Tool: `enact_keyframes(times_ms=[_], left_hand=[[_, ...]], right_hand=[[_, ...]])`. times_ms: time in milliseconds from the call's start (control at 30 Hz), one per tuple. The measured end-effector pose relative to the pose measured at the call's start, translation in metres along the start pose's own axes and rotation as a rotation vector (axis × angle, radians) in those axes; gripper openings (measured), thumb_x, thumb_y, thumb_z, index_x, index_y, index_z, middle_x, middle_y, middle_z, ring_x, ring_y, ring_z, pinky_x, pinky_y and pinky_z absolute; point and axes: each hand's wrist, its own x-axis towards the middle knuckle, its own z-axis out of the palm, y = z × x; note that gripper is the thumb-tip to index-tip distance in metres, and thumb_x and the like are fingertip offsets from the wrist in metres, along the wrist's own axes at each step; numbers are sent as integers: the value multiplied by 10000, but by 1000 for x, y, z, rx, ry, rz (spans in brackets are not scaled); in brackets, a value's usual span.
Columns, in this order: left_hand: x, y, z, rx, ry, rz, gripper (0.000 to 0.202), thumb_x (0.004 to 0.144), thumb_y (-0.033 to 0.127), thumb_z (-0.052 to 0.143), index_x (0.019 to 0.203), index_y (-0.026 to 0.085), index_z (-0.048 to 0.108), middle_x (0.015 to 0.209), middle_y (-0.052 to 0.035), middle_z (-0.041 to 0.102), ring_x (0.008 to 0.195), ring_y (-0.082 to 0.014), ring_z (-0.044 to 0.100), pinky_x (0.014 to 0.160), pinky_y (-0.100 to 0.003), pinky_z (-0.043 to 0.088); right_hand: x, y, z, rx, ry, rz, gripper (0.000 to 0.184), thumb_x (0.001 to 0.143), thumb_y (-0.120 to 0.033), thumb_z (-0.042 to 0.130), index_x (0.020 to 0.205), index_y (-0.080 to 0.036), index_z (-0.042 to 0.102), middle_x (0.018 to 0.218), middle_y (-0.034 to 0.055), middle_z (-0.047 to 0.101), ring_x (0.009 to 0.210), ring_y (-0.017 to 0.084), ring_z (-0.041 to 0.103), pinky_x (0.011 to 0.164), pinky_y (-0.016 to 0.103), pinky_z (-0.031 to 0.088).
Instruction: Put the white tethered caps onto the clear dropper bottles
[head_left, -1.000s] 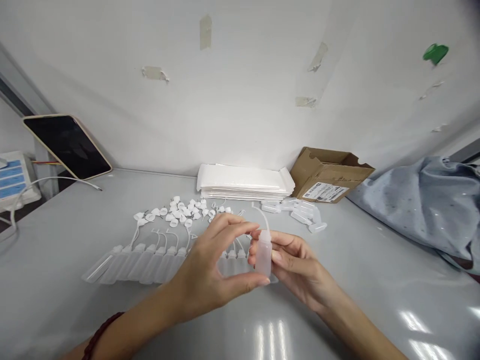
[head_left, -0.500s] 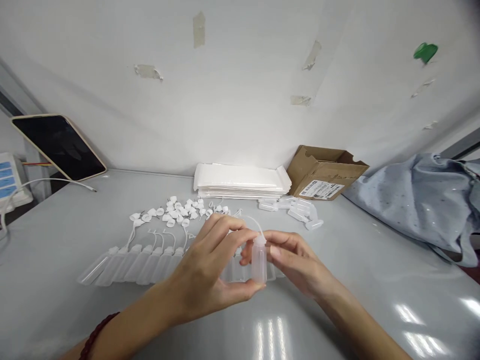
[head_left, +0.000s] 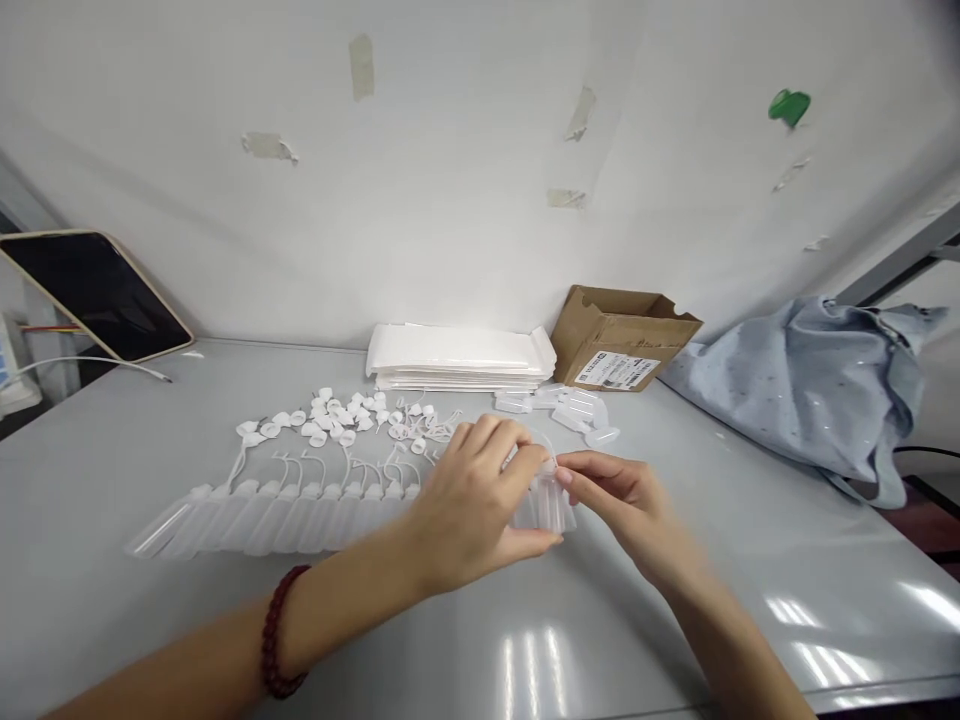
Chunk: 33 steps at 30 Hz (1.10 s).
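Observation:
My left hand [head_left: 476, 495] and my right hand [head_left: 626, 495] meet over the right end of a row of small clear plastic bottles [head_left: 285, 505] lying side by side on the grey table [head_left: 675, 620]. Between the fingers of both hands is one clear bottle [head_left: 547, 505] with a thin tethered cap; the left thumb is under it and the right fingertips pinch near its neck. Loose white caps [head_left: 337, 420] lie scattered just behind the row.
A stack of white pouches [head_left: 461, 355] and an open cardboard box [head_left: 622, 335] stand against the wall. A few more clear bottles [head_left: 577, 410] lie before the box. Blue cloth [head_left: 810, 385] lies at right, a dark tablet [head_left: 90, 290] leans at left.
Both hands have lowered the bottle from an upright hold toward the right end of the row on the table. The view has shifted to the right.

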Motion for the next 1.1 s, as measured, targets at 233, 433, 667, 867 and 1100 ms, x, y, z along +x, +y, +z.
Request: enact_keyframes(times_ms=[233,433,667,867,1100], left_hand=[[28,15,34,38,-194,-86,463,684,486,761,952,150,588,960,-84,569,936,-274,485,762,-393,430],[39,16,50,57,-284,-128,429,696,499,725,907,142,613,961,-94,568,950,-282,488,785,-409,435],[39,15,60,71,-325,-155,408,703,485,675,898,128,639,945,-108,577,966,-289,485,800,-425,438],[39,14,64,103,-346,-162,429,711,484,647,910,103,645,937,-122,582,967,-296,478,798,-431,433],[35,14,66,137,-343,-187,420,723,492,615,896,109,640,923,-116,579,954,-292,478,782,-449,428]], right_hand=[[-3,14,-29,-231,35,117,299,814,-447,580,854,-209,758,727,34,685,650,186,569,519,270,427],[4,22,-32,-331,16,116,308,828,-385,524,669,-174,683,595,-4,580,534,132,422,512,268,341],[8,34,-30,-348,-24,121,359,833,-377,488,558,-167,584,507,-44,435,524,116,362,513,263,282],[9,36,-28,-354,-14,132,285,823,-368,502,752,-159,683,689,22,656,660,180,549,602,291,391],[8,41,-25,-358,-28,149,289,831,-368,505,804,-156,700,754,50,704,681,193,578,593,295,398]])
